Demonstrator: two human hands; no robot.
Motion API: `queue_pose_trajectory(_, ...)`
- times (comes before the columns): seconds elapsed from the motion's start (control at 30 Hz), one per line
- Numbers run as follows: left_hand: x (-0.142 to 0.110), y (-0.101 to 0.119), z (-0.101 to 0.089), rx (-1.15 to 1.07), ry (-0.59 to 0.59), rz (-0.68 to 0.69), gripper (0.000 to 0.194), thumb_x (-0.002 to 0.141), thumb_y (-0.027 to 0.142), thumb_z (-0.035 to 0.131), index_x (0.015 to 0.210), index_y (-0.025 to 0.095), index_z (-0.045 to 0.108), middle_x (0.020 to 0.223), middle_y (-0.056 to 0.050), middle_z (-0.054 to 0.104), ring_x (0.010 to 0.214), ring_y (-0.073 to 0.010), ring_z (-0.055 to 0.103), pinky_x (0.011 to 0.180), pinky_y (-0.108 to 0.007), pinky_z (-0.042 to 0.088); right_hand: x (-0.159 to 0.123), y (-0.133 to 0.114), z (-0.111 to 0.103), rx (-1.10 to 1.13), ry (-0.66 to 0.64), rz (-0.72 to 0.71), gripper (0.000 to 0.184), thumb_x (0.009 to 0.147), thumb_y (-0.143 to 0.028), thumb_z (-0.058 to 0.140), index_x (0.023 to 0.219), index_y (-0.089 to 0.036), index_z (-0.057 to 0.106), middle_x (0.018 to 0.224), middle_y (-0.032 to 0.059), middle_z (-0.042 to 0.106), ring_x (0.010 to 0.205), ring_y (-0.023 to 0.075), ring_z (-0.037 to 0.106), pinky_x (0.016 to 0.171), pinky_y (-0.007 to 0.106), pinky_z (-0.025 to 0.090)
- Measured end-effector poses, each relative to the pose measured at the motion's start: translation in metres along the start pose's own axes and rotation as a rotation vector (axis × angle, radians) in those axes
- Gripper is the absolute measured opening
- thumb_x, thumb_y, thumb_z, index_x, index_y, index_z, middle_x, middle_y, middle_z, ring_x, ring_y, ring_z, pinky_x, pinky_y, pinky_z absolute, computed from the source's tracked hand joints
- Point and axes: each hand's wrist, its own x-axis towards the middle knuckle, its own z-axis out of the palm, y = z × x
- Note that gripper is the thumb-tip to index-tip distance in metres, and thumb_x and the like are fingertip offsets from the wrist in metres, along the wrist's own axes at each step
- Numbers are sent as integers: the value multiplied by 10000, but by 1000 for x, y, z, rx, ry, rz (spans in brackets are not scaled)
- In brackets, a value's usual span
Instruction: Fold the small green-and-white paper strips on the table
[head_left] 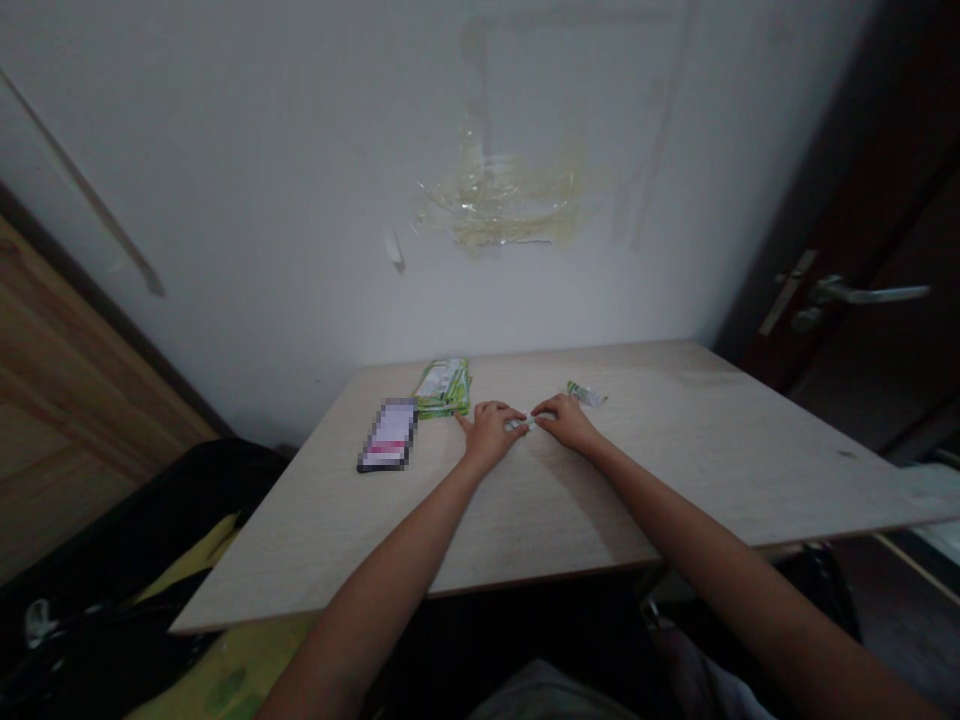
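Note:
A small whitish piece (530, 422), perhaps a folded packet, lies low over the table between my two hands and is mostly hidden by fingers. My left hand (491, 428) pinches its left end, thumb and fingertips together. From the other side, my right hand (568, 420) grips the right end with its fingertips. Just beyond my right hand rests a narrow green-and-white packet (586, 393), folded or rolled into a strip. Behind and left of my left hand is a stack of flat green-and-white packets (442, 388).
A phone (388, 435) with a blurred-out screen lies left on the pale wooden table (525, 530). The wall (315, 200) with old tape (517, 205) rises behind the table. At right is a dark door with a metal handle (870, 293). Dark and yellow cloth hangs at lower left.

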Motion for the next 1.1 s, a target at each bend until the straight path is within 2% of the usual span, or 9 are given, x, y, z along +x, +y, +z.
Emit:
queue_pose_trajectory(0.2,1,-2,3,28,25,-1,225,874,507,652,1031,393,766,1235,-23,665,1254,-328,490,1122,-733,52,2,3,3,0,-8,17,266,851,-242,633,1056,-173,788,1061,116,745,1078,254,615,1044,386,379)
queue_pose_trajectory(0.3,1,-1,3,32,45,-43,300,844,514,686,1092,357,748,1249,-50,664,1251,-332,490,1124,-730,71,2,4,4,12,8,18,262,844,-253,645,1044,-169,792,1043,117,750,1060,255,623,1032,387,392)
queue_pose_trajectory(0.43,1,0,0,26,22,-79,323,820,519,710,1068,318,759,1268,-79,659,1256,-340,484,1133,-707,95,2,5,4,73,22,7,237,806,-293,704,983,-171,802,1012,115,758,1018,258,642,1007,391,419)
queue_pose_trajectory(0.63,3,2,1,-3,24,-117,323,791,499,739,1054,312,763,1258,-63,666,1263,-337,488,1139,-663,134,3,7,5,163,76,87,209,720,-198,747,920,-162,792,998,110,756,994,253,665,963,381,465)
queue_pose_trajectory(0.77,6,4,1,-53,27,-157,285,775,448,763,1003,277,765,1298,-59,656,1271,-318,489,1148,-633,143,3,5,6,265,110,85,224,695,-166,750,918,-154,776,981,102,756,972,241,677,947,379,484)
queue_pose_trajectory(0.9,6,5,0,-89,40,-140,267,758,421,781,983,278,763,1303,-50,659,1285,-319,487,1158,-618,159,2,2,6,380,161,40,293,720,-231,753,1004,-160,759,1006,100,758,969,229,685,947,390,495)
queue_pose_trajectory(1.1,7,5,0,-106,36,-94,275,756,405,785,999,278,762,1298,-50,666,1278,-313,501,1151,-600,215,2,-2,4,463,131,31,241,760,-300,719,940,-144,756,918,101,766,870,218,691,850,362,520)
